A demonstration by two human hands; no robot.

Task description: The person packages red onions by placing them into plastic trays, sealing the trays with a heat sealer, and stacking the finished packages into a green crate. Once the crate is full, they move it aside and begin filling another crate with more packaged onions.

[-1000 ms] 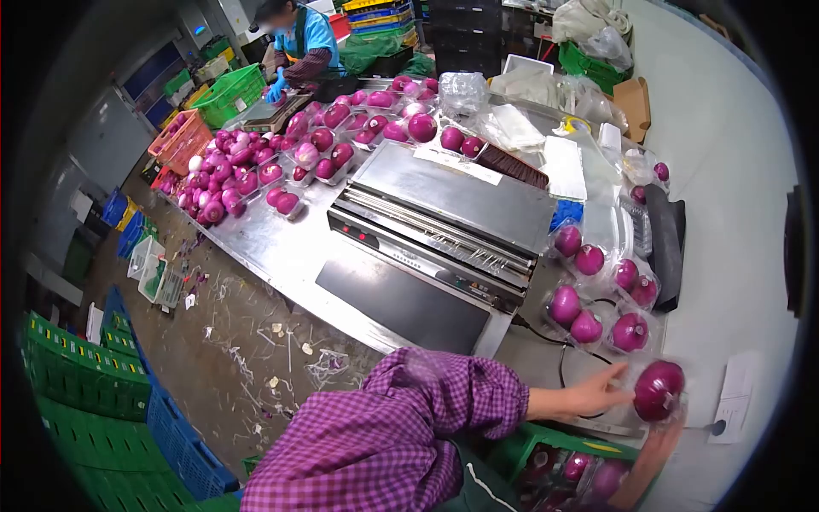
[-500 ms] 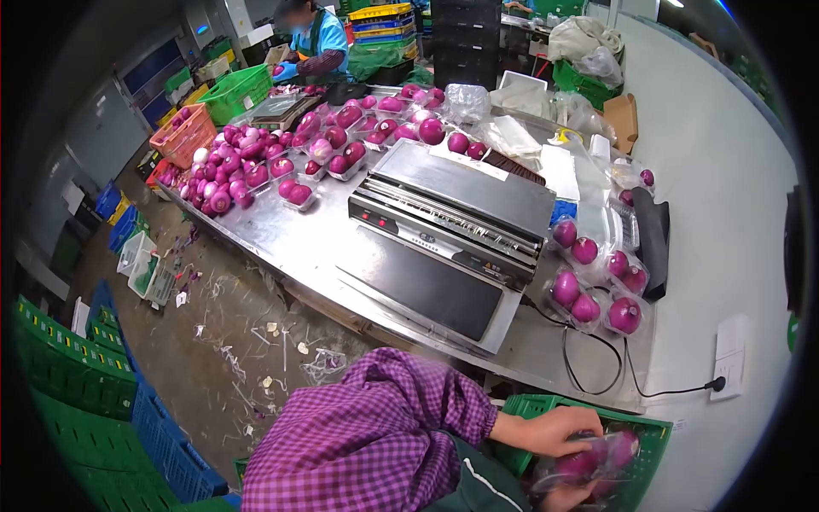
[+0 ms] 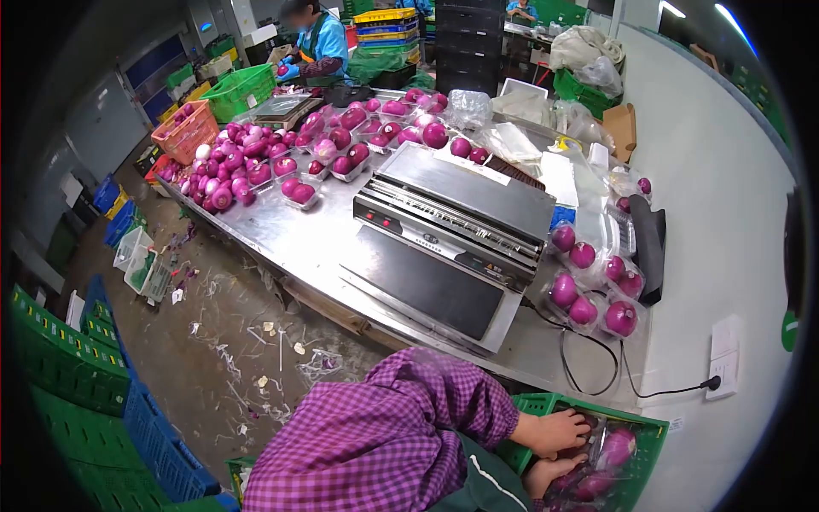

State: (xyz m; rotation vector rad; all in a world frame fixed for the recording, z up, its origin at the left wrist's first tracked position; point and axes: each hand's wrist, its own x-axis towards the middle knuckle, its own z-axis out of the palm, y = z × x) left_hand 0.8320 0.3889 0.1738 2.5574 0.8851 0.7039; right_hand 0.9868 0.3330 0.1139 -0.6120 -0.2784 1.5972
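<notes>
My left hand [image 3: 559, 433] reaches into a green crate [image 3: 653, 461], its fingers spread over the dark edge of the clear-wrapped packs inside. Just below it, my right hand [image 3: 552, 474] lies with fingers stretched out beside the same packs; part of it is hidden low in the crate. Right of both hands sit wrapped red onions, one large onion [image 3: 618, 446] near the crate's far side and another onion [image 3: 595, 486] closer to me. Neither hand visibly grips a pack.
A wrapping machine [image 3: 452, 230] stands on the steel table [image 3: 290, 247]. Loose red onions [image 3: 226, 166] and filled trays [image 3: 345, 162] lie at its left, wrapped packs [image 3: 576, 299] at its right. A power cable [image 3: 657, 394] runs to the wall. A co-worker [image 3: 320, 47] handles onions behind.
The wrapped onion pack my hands held over the crate now rests inside it. Both hands have shifted left off the onions, and the fingers have spread.
</notes>
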